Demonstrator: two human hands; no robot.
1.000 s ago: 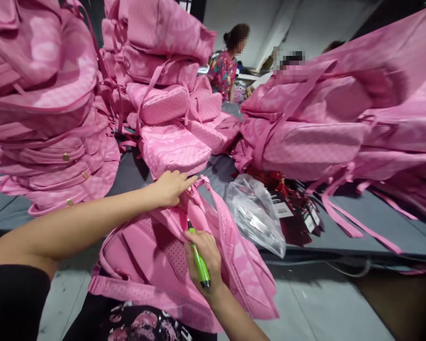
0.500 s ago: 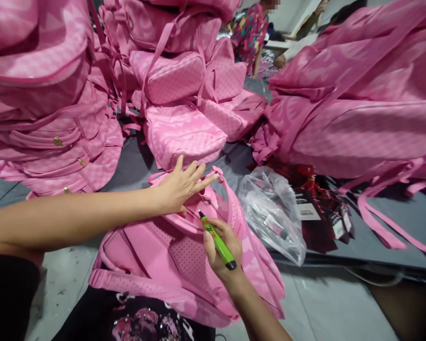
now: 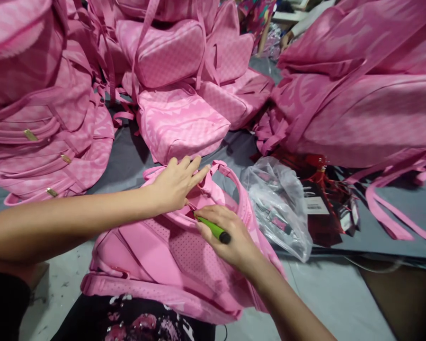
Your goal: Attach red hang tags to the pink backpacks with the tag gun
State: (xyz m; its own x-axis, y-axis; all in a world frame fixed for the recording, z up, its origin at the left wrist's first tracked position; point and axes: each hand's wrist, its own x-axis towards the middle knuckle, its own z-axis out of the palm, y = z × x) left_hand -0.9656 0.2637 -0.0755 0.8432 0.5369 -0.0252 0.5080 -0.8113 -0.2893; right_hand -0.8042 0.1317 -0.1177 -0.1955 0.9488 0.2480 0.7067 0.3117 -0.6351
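A pink backpack [image 3: 195, 255] lies in front of me, its perforated back panel and straps facing up and its top opening spread. My left hand [image 3: 177, 184] rests over that opening, fingers stretched out, the thumb low near the inner edge. In my right hand [image 3: 230, 232] is a green marker pen [image 3: 213, 228] with a black end, gripped between thumb and fingers. Its tip points into the opening, just below my left thumb; the exact contact point is hidden.
Pink backpacks are piled at the left [image 3: 53, 118], the middle [image 3: 184, 123] and the right [image 3: 369, 118] of the grey table. A clear plastic bag [image 3: 280, 213] and black tags with red cords [image 3: 319, 203] lie to the right. Another person's arm shows at the back.
My right hand has moved the marker pen further into the backpack's opening, turning over it. The fingers of my left hand have drawn closer together. The view has tilted down.
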